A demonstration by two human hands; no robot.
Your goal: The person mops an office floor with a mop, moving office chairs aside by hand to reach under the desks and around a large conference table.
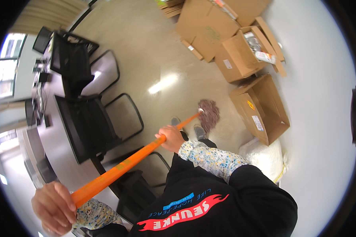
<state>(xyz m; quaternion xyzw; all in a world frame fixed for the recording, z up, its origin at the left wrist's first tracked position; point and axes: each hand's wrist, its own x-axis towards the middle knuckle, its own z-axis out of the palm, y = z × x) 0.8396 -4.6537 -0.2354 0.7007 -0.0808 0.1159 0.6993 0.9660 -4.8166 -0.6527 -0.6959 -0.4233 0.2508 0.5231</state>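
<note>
A mop with an orange handle (pixel 133 156) slants across the view from the lower left to the floor ahead of my feet. My left hand (pixel 54 207) is closed around the upper end of the handle. Farther down the same pole, my right hand (pixel 172 139) grips it with the fingers wrapped round. The mop's brownish-purple strand head (pixel 210 115) lies spread on the floor, just beyond my grey shoes (pixel 199 131). A pale collar (pixel 200 110) joins the handle to the strands. Both forearms wear speckled sleeve covers (pixel 213 157).
Open cardboard boxes (pixel 264 109) and flattened cardboard (pixel 207 28) stand along the wall at right. A white plastic-wrapped bundle (pixel 264 155) sits below them. At left, black cantilever chairs (pixel 86 127) line a long desk (pixel 55 148) bearing cables and devices. The smooth floor (pixel 136 44) reflects a light.
</note>
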